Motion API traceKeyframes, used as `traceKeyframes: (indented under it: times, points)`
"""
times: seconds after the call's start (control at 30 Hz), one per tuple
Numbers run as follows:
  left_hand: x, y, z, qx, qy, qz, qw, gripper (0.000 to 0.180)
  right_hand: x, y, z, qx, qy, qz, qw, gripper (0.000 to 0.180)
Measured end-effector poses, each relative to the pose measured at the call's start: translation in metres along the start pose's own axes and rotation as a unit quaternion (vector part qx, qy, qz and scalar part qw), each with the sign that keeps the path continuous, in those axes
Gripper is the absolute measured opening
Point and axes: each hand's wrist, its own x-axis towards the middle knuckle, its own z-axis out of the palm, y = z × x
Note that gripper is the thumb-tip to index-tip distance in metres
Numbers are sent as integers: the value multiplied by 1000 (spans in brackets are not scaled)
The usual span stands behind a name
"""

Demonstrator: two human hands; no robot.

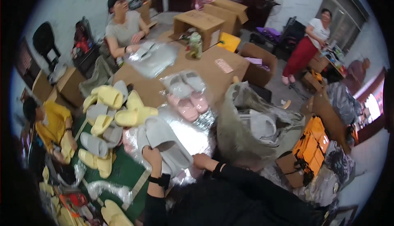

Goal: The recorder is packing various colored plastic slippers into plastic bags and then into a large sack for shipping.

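My left hand [152, 155] grips the near edge of a pair of grey slippers [166, 141] lying on a stack of clear plastic bags [193, 133]. At the right side of the same pair, my right hand [202, 160] holds the slippers and the bag under them. Both sleeves are black, and a black band circles my left wrist. Just beyond lie bagged pink slippers [189, 104] and bagged grey slippers [185, 83].
Loose yellow and grey slippers [107, 115] pile up at the left on the brown table [213, 68]. A big sack of grey slippers [256, 127] stands at the right. One person sits across the table, another in yellow at the left. Cardboard boxes [197, 22] stand behind.
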Motion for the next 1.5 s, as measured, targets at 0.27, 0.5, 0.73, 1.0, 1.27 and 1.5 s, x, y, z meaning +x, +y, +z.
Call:
traceKeyframes:
  times: [0.27,0.5,0.73,1.0,1.27,1.5]
  points:
    - [-34,-52,73,54,-135,-2,989,21,-18,44,0,266,378,175,869,17]
    - [-81,-99,41,117,-60,48,990,47,19,33,8,285,260,-27,922,18]
    - [-121,-80,-18,287,-175,104,936,40,77,3,2,141,180,-147,962,49]
    - [-143,-109,7,334,-242,182,893,57,93,-27,-16,139,106,-5,985,62]
    - [-150,-94,-4,363,-218,247,871,53,102,-26,-21,165,113,41,979,60]
    - [-151,-115,-2,300,-243,225,895,57,88,-25,-6,157,278,64,945,50]
